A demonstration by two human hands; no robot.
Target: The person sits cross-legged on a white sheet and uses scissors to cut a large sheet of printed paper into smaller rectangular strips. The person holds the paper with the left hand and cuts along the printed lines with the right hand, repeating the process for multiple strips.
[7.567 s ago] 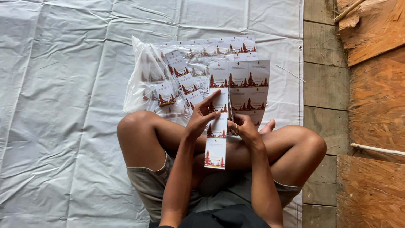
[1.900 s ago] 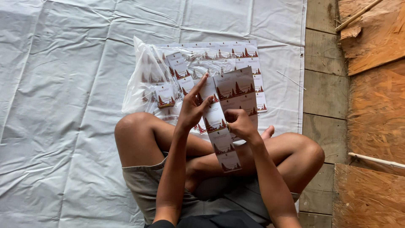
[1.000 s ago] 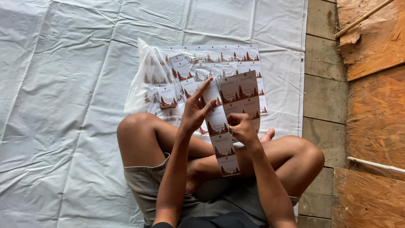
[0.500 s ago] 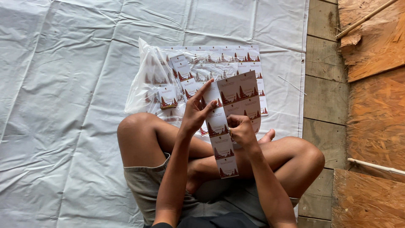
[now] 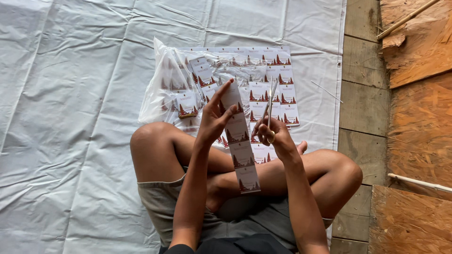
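Observation:
My left hand [image 5: 214,120] pinches a long narrow strip of printed labels [image 5: 242,150], white with small red and brown tree shapes. The strip hangs down over my crossed legs. My right hand [image 5: 278,138] grips thin scissors [image 5: 271,106] with a gold finger ring, blades pointing up just right of the strip. Beyond my hands a flat sheet of the same labels [image 5: 280,80] lies on the white tarp [image 5: 70,117]. Left of the sheet, a clear plastic bag [image 5: 172,87] holds several loose cut labels.
I sit cross-legged on the tarp, knees spread to both sides. Grey wooden planks [image 5: 362,94] border the tarp on the right, with rough plywood boards [image 5: 419,122] and a thin stick [image 5: 407,19] further right.
The wide label sheet that faced the camera beside my right hand no longer shows. Only the narrow strip stays in my left hand, and the scissors now stand upright next to it.

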